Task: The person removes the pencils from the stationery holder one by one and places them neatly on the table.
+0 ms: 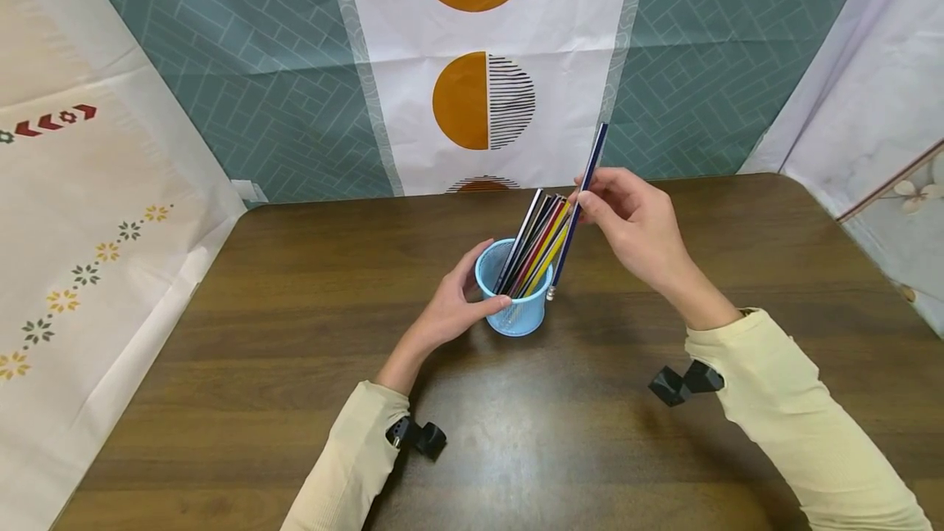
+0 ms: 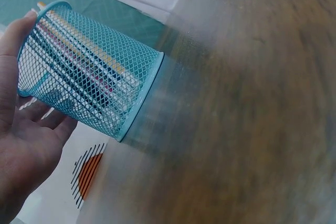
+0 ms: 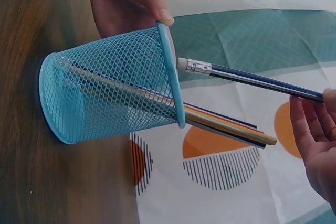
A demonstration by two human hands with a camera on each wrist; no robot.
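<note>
A light blue mesh pencil cup (image 1: 519,319) stands on the table with several pencils (image 1: 542,246) leaning to the right inside it. My left hand (image 1: 459,301) holds the cup from its left side, thumb across the rim and fingers round the far side. In my right hand (image 1: 637,215) a dark blue pencil (image 3: 247,77) is pinched between thumb and fingers. This pencil tilts with its white eraser (image 3: 182,63) downward, close by the cup's rim in the right wrist view. The left wrist view shows the pencils' lower parts through the mesh.
The brown wooden table (image 1: 295,383) extends round the cup on all sides. Behind its far edge hangs a green and white cloth (image 1: 295,105) with orange circles. Pale patterned cloths (image 1: 96,211) hang at both sides. A small black camera (image 1: 686,383) sits at each wrist.
</note>
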